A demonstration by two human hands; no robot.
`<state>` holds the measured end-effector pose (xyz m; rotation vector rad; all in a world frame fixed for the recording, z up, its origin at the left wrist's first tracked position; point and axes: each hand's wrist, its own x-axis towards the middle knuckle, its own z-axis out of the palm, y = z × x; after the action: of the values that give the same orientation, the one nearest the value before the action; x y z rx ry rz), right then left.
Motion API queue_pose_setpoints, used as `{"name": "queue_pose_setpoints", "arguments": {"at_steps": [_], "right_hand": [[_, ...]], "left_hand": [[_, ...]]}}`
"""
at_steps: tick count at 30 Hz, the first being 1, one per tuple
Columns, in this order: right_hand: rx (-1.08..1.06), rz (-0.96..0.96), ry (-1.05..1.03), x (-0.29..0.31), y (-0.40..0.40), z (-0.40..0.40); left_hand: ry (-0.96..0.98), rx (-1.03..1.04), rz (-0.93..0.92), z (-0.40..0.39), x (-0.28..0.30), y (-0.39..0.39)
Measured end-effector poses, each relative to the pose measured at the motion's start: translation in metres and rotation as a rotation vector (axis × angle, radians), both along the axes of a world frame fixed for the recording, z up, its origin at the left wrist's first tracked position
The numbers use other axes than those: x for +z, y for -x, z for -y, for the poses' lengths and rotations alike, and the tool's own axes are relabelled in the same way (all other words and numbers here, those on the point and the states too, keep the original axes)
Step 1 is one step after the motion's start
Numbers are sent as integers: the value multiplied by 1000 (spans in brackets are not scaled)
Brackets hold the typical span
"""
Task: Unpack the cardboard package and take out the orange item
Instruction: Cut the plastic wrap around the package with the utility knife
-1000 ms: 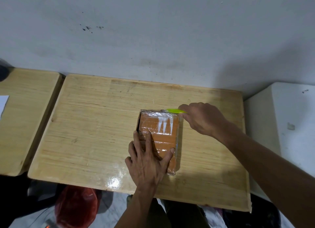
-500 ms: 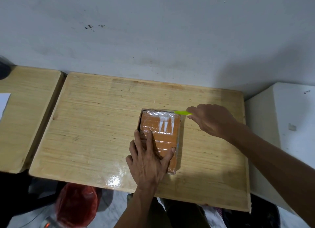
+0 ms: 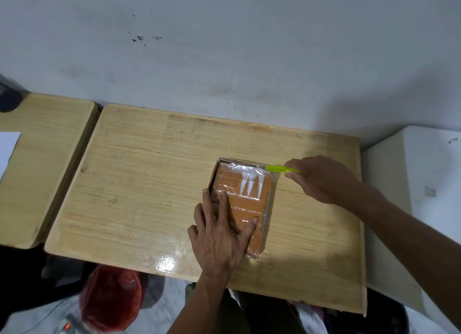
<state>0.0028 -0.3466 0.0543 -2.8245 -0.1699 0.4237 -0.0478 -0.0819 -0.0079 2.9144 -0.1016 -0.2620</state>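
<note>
A pale wooden bench (image 3: pixel 154 184) is set against a grey-white wall. The cardboard package (image 3: pixel 245 196), wrapped in clear tape, lies flat near the bench's middle. It is pressed down by the left hand (image 3: pixel 220 233), fingers spread flat. A yellow-green cutter (image 3: pixel 280 169) is pinched by the right hand (image 3: pixel 324 179), its tip touching the package's far right corner.

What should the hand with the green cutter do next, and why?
Probably bring the green cutter back to the package and slit the tape along its right edge. The right hand holds the cutter just off the far right corner, the clear tape looks unbroken over the top, and the left hand presses flat on the package, steadying it on the wooden table.
</note>
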Motion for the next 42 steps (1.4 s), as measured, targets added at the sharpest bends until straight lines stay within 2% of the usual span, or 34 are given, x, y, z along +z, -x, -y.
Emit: {"name": "queue_pose_setpoints", "arguments": {"at_steps": [6,10,15,17,20,22,26,30,33,36,39,42], "right_hand": [[-221,66,-144,3,31,16],[-551,140,-358,13,57,-3],[-1032,38,-835,8,91,-70],[-1158,16,-913,9,103,-99],[-1292,53,-848,5,120,-147],[-1387,145,-757,1,128,-177],[-1530,198,-623,-12,129,-220],[-1713,206,-763,-22,117,-249],[-1807,291,-885,-18,104,-258],[-1817,376,-807,-15,97,-257],[-1775,394,-720,-13,91,-244],[-1636,373,-724,-14,86,-223]], "left_hand": [[17,1,-38,0,3,-1],[90,-5,-98,-3,9,-3],[217,-36,-140,-11,23,-18],[232,-99,-131,-14,32,-34],[220,-245,-121,-13,41,-66],[168,-386,-96,-8,43,-88],[47,-656,-142,6,33,-124],[24,-782,-228,8,18,-140],[87,-794,-243,2,17,-143],[88,-728,-267,-9,22,-141],[88,-633,-255,-29,33,-127],[76,-503,-243,-46,40,-108]]}}
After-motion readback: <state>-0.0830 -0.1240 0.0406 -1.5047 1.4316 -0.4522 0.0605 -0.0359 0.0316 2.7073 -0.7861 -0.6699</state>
